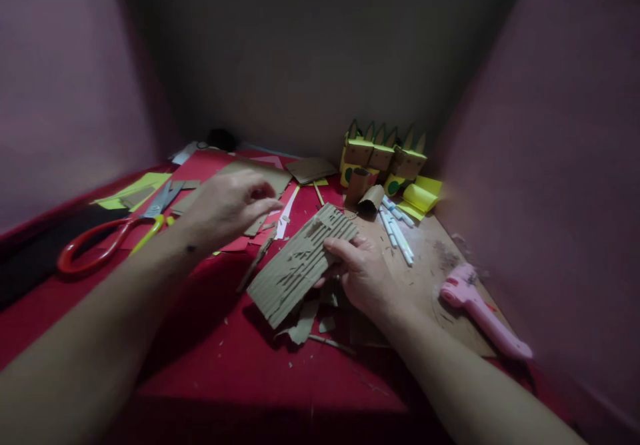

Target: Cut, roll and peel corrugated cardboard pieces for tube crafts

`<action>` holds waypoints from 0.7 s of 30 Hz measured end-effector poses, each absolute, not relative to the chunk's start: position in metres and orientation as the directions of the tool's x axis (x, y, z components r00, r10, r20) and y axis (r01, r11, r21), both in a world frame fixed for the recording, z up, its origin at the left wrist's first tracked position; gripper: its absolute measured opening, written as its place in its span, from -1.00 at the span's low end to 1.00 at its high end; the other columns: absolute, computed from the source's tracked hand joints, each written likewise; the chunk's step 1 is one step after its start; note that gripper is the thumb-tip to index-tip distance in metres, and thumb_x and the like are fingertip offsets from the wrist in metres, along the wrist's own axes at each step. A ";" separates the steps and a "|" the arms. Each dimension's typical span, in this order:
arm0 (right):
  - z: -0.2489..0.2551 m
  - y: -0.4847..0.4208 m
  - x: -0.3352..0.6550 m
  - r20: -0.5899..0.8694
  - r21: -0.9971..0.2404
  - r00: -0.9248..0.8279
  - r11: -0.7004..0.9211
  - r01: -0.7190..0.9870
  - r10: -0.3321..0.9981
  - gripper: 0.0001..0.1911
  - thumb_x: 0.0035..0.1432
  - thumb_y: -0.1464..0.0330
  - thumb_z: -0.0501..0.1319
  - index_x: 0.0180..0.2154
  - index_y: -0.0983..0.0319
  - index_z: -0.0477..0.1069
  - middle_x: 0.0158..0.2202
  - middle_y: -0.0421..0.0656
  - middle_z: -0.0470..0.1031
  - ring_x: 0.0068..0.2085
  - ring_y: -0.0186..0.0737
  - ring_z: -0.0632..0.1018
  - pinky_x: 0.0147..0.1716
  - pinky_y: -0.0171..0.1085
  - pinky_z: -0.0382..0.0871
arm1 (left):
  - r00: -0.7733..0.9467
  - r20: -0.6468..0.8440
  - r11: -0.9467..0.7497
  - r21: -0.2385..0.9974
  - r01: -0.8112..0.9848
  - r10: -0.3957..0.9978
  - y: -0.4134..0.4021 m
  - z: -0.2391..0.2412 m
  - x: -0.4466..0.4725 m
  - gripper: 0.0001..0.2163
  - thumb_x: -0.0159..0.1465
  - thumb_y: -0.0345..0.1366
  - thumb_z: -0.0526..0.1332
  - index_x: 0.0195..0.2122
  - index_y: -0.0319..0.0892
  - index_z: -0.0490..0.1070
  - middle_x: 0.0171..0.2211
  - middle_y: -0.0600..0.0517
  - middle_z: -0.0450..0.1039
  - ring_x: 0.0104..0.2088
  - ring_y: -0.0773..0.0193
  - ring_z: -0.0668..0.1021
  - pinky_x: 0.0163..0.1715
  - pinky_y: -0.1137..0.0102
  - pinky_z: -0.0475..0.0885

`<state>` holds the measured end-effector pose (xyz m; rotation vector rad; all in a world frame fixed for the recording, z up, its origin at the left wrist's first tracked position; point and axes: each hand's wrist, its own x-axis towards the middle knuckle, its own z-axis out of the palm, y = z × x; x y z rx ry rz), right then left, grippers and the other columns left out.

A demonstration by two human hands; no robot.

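Observation:
A torn piece of corrugated cardboard point(295, 268) with its ridges bared is in my right hand point(367, 275), thumb on top and fingers beneath. Its surface paper is partly peeled off. My left hand point(233, 201) hovers to the left, apart from that piece, fingers loosely curled with a gap to the thumb; I see nothing held in it. Under the cardboard lie torn paper scraps point(303, 325) and a thin strip point(333, 345). Scissors point(83, 258) with red and yellow handles rest left of my left wrist.
A pink glue gun point(483, 311) lies on a brown board point(425, 285) at right. White-and-blue pens point(397, 235), cardboard tubes point(371, 199) and yellow paper point(423, 195) are nearby. Small cardboard figures point(383, 155) stand by the wall. Red paper point(193, 171) lies at back left.

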<state>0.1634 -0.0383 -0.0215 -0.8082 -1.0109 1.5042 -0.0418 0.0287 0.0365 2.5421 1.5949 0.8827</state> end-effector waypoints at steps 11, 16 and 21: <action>-0.027 -0.043 0.162 0.095 -0.941 -0.194 0.024 -0.338 0.977 -0.91 0.08 0.38 0.23 -0.41 0.25 0.49 -0.60 -0.27 0.50 -0.66 -0.39 0.45 -0.65 -0.40 0.43 | 0.616 0.464 -0.724 0.085 0.685 0.637 0.001 0.012 0.001 -0.82 0.34 -0.27 0.05 -0.41 -0.16 0.27 -0.56 0.09 0.31 -0.56 0.32 0.34 -0.55 0.43 0.17; -0.030 -0.041 0.160 0.091 -0.933 -0.163 0.027 -0.358 0.982 -0.93 0.04 0.39 0.26 -0.47 0.24 0.45 -0.62 -0.30 0.47 -0.65 -0.40 0.45 -0.64 -0.42 0.40 | 0.706 0.485 -0.666 -0.292 0.686 0.515 -0.008 0.014 0.003 -0.86 0.25 -0.42 0.03 -0.44 -0.16 0.27 -0.61 0.05 0.28 -0.63 0.27 0.33 -0.65 0.37 -0.02; -0.033 -0.040 0.158 0.097 -0.935 -0.143 0.041 -0.351 0.985 -0.92 0.04 0.40 0.25 -0.47 0.24 0.46 -0.59 -0.28 0.49 -0.63 -0.39 0.46 -0.62 -0.41 0.41 | 0.726 0.495 -0.627 -0.387 0.676 0.478 -0.014 0.015 0.008 -0.86 0.24 -0.44 0.02 -0.44 -0.18 0.29 -0.61 0.03 0.28 -0.63 0.24 0.35 -0.68 0.37 -0.05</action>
